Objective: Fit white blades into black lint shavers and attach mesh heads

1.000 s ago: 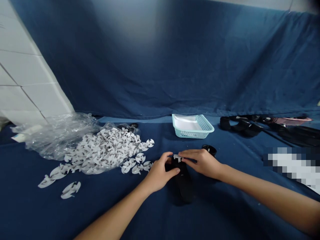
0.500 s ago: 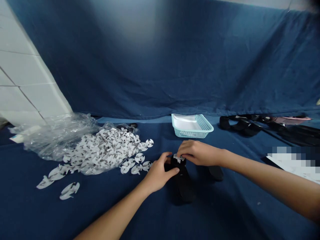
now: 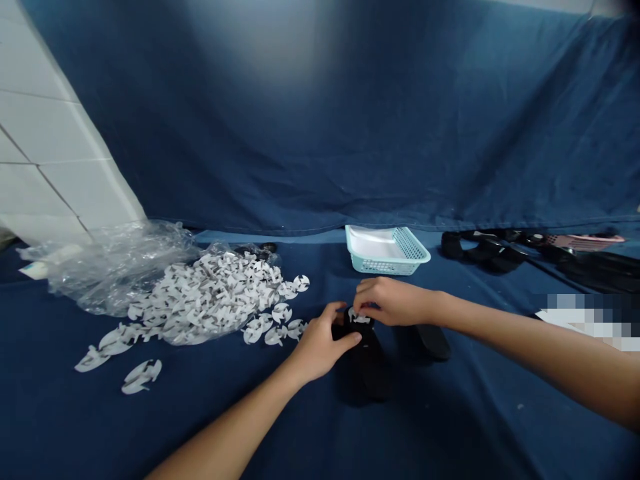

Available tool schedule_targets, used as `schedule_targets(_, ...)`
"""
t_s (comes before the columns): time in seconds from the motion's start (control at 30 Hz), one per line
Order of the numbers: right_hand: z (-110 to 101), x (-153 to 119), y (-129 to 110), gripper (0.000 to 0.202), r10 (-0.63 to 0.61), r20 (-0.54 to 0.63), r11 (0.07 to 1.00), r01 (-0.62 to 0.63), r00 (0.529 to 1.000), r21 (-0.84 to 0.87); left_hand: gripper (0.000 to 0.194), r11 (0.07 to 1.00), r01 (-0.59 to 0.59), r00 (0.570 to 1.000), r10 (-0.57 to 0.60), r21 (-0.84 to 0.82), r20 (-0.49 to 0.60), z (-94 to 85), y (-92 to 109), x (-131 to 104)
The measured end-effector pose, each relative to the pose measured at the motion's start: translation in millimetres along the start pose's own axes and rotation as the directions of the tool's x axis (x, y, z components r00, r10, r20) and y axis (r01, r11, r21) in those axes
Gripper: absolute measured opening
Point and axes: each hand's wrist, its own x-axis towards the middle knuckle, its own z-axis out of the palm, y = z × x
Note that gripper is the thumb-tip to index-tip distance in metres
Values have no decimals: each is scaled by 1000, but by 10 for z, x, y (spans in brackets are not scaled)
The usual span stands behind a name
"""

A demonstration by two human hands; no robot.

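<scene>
A long black piece, shaped like a slipper with a rounded end, lies on the dark blue cloth in front of me. Around its far end curve the thumb and fingers of my left hand, steadying it. My right hand is closed in a pinch on a small white cut-out piece, which sits at the top of that far end. The fingertips partly cover the white piece. Beside them, a second black piece with a rounded end lies under my right forearm.
At left, many similar white pieces are heaped on a clear plastic bag, with several loose ones around. A light blue basket stands behind my hands. Black items and a pink basket lie at right. A blue curtain hangs behind.
The view has shifted slightly. My right hand has moved a little at the white piece, and more of that piece shows. My left hand keeps its hold on the black piece.
</scene>
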Motion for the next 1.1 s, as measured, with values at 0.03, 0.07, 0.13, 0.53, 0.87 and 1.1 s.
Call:
schedule_targets(0.03, 10, -5, -3, 17, 22, -10, 1000, -22, 1000, -4, 55, 1000, -1, 1000, 1, 3, -3, 1, -1, 0)
schedule_targets(0.07, 20, -12, -5, 17, 45, -19, 999, -45, 999, -8, 54, 1000, -1, 1000, 1, 4, -3, 1, -1, 0)
schedule_targets(0.13, 37, -28, -4, 14, 86, -36, 996, -86, 996, -12, 54, 1000, -1, 1000, 1, -2, -1, 0, 1, -3)
schedule_targets(0.53, -64, -174, -3, 36, 168, -3, 980, -167, 986, 110, 55, 1000, 4, 1000, -3, -30, 17, 1, 33, 5)
schedule_targets(0.87, -77, -147, -71, 47, 237, -88, 968, -227, 968, 106, 55, 1000, -24, 1000, 24, -11, -2, 5, 14, -6)
schedule_targets(1.1, -193, -68, -68, 29, 338, -127, 939, -325, 933, 113, 59, 1000, -8, 1000, 8, 3, -17, 21, 0, -27)
